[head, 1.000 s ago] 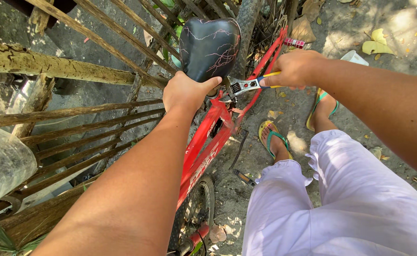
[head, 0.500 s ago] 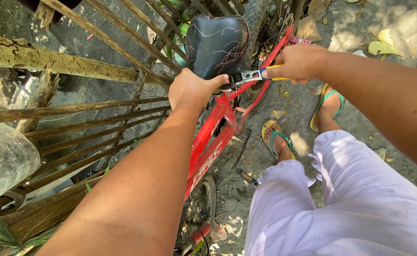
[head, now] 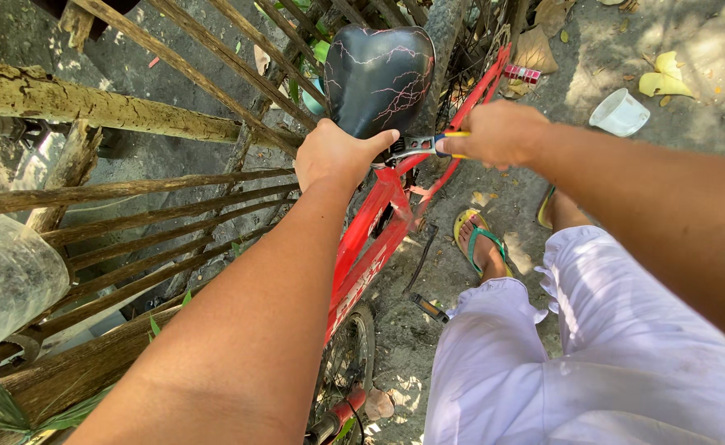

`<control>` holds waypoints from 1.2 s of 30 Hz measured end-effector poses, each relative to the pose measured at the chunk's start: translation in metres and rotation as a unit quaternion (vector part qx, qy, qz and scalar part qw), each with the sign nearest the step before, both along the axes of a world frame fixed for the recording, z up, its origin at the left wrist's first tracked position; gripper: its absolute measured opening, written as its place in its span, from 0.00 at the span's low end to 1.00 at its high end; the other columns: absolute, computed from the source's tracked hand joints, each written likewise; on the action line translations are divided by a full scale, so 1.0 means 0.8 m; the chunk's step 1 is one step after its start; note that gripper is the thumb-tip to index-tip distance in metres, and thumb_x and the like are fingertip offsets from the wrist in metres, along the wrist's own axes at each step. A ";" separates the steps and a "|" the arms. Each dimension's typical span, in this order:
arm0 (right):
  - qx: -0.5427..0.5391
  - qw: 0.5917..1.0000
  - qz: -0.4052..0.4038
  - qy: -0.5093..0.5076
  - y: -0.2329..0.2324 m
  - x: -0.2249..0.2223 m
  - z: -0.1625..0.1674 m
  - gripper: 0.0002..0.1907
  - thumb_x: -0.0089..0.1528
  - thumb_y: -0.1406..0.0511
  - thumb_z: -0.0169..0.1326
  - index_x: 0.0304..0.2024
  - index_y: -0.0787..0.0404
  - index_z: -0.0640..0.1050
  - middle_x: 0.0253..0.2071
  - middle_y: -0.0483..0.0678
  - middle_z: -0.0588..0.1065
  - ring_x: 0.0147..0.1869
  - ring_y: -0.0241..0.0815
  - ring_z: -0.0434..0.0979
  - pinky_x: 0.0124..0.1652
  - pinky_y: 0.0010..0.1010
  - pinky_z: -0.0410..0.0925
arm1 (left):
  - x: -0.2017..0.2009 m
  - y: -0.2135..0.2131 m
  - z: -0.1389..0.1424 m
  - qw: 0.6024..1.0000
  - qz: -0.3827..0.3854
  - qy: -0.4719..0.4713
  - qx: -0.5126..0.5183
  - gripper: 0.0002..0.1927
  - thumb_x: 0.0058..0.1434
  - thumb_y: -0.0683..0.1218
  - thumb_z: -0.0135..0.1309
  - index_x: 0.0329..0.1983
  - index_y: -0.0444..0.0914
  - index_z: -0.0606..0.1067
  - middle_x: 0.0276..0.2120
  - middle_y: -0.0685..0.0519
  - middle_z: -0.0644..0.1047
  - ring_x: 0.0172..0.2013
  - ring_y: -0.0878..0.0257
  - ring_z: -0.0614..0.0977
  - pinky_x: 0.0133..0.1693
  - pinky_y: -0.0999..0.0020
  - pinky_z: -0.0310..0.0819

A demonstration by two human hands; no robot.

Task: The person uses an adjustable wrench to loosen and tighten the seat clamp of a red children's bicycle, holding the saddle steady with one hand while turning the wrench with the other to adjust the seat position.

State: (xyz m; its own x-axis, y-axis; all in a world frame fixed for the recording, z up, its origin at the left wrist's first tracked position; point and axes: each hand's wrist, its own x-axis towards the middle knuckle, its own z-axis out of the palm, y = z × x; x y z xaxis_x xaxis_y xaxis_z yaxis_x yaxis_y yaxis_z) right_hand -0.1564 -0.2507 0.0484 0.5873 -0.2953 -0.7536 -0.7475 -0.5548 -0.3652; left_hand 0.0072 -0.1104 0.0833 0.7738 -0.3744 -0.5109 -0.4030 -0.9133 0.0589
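While leaning against a fence [head: 132, 198] of rough, weathered wooden rails on the left, red metal bicycle frame [head: 371, 247], glossy and tubular, slanting from near centre toward far right. Above it, black saddle [head: 379, 74], smooth, rounded, heart-like, veined with thin pink lines. Near right, loose white cloth trousers [head: 593, 363] with ruffled hem. Left hand [head: 338, 152] clenched around the saddle's narrow nose, thumb lying along its underside. Right hand [head: 494, 132] closed around yellow-handled pliers [head: 420, 147], grey metal head touching the clamp just beneath the saddle. Farther right on sandy ground, green-strapped yellow sandal [head: 482, 243]; far right, small white plastic cup [head: 619, 112], tipped over.
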 end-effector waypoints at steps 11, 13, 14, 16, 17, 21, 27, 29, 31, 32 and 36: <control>0.056 0.965 -0.255 -0.022 0.116 -0.028 -0.020 0.34 0.62 0.37 0.48 0.30 0.58 0.83 0.23 0.51 0.78 0.32 0.50 0.82 0.37 0.47 0.71 | -0.002 0.003 -0.005 1.000 -0.004 -0.012 -0.002 0.46 0.39 0.75 0.66 0.46 0.35 0.78 0.43 0.45 0.82 0.46 0.52 0.85 0.49 0.58 0.78; 0.134 0.941 -0.311 -0.012 0.151 -0.022 -0.018 0.28 0.59 0.40 0.55 0.34 0.58 0.80 0.23 0.50 0.78 0.29 0.46 0.83 0.34 0.41 0.73 | 0.000 0.004 -0.005 1.000 -0.001 -0.012 0.004 0.46 0.38 0.76 0.67 0.46 0.35 0.78 0.43 0.45 0.82 0.46 0.51 0.85 0.50 0.58 0.77; 0.166 0.929 -0.329 -0.033 0.165 -0.020 -0.017 0.27 0.58 0.44 0.61 0.38 0.60 0.77 0.24 0.48 0.78 0.28 0.44 0.83 0.32 0.37 0.74 | -0.002 0.004 -0.005 1.000 -0.001 -0.012 0.003 0.46 0.39 0.76 0.66 0.46 0.36 0.78 0.43 0.44 0.83 0.46 0.51 0.85 0.50 0.58 0.78; 0.241 0.886 -0.389 -0.080 0.191 -0.012 -0.017 0.24 0.53 0.55 0.67 0.42 0.62 0.74 0.27 0.47 0.78 0.28 0.42 0.82 0.30 0.38 0.74 | -0.002 0.005 -0.006 1.000 -0.004 -0.014 0.002 0.44 0.40 0.75 0.65 0.46 0.36 0.79 0.44 0.44 0.83 0.47 0.51 0.85 0.50 0.58 0.78; 0.278 0.860 -0.416 -0.101 0.197 -0.008 -0.018 0.26 0.51 0.60 0.70 0.44 0.62 0.72 0.29 0.47 0.78 0.28 0.41 0.82 0.29 0.38 0.75 | -0.002 0.005 -0.006 1.000 -0.007 -0.020 -0.001 0.45 0.39 0.76 0.66 0.46 0.36 0.79 0.44 0.44 0.82 0.47 0.51 0.85 0.50 0.58 0.78; 0.235 0.888 -0.391 -0.052 0.191 -0.013 -0.023 0.20 0.53 0.63 0.67 0.43 0.63 0.75 0.31 0.54 0.81 0.30 0.44 0.82 0.32 0.38 0.72 | -0.001 0.005 -0.010 1.000 -0.010 -0.027 -0.001 0.46 0.39 0.76 0.66 0.47 0.36 0.78 0.44 0.44 0.82 0.47 0.51 0.84 0.50 0.57 0.77; 0.065 0.969 -0.198 -0.131 0.107 -0.087 -0.040 0.21 0.49 0.60 0.65 0.44 0.58 0.81 0.31 0.52 0.81 0.32 0.43 0.80 0.36 0.40 0.72 | 0.000 0.007 -0.014 0.999 -0.022 -0.038 -0.010 0.46 0.39 0.76 0.66 0.46 0.35 0.78 0.44 0.44 0.82 0.47 0.51 0.84 0.50 0.57 0.77; 0.096 0.977 -0.185 -0.054 0.065 -0.103 -0.045 0.24 0.50 0.59 0.66 0.46 0.62 0.78 0.30 0.54 0.82 0.30 0.45 0.84 0.36 0.41 0.76 | 0.000 0.007 -0.013 0.999 -0.021 -0.038 -0.011 0.46 0.39 0.76 0.66 0.46 0.35 0.78 0.44 0.44 0.82 0.47 0.51 0.84 0.49 0.57 0.77; 0.064 0.985 -0.154 -0.047 0.026 -0.104 -0.049 0.23 0.50 0.60 0.64 0.48 0.56 0.80 0.29 0.52 0.82 0.30 0.46 0.84 0.36 0.42 0.76 | 0.000 0.006 -0.012 0.999 -0.016 -0.028 -0.008 0.46 0.39 0.76 0.67 0.46 0.35 0.78 0.44 0.44 0.82 0.46 0.51 0.84 0.49 0.57 0.77; 0.033 0.993 -0.106 -0.040 0.007 -0.100 -0.050 0.22 0.51 0.59 0.64 0.47 0.57 0.80 0.28 0.52 0.81 0.30 0.46 0.84 0.36 0.41 0.75 | -0.001 0.006 -0.012 1.000 -0.014 -0.024 -0.004 0.46 0.39 0.76 0.66 0.46 0.35 0.78 0.43 0.45 0.82 0.46 0.52 0.84 0.49 0.58 0.77; 0.019 0.999 -0.023 -0.011 -0.053 -0.071 -0.043 0.23 0.51 0.60 0.66 0.48 0.54 0.79 0.26 0.51 0.81 0.30 0.44 0.84 0.36 0.41 0.75 | -0.003 0.003 -0.007 1.000 -0.012 -0.020 0.005 0.45 0.39 0.75 0.66 0.46 0.35 0.77 0.42 0.45 0.82 0.45 0.52 0.85 0.49 0.58 0.78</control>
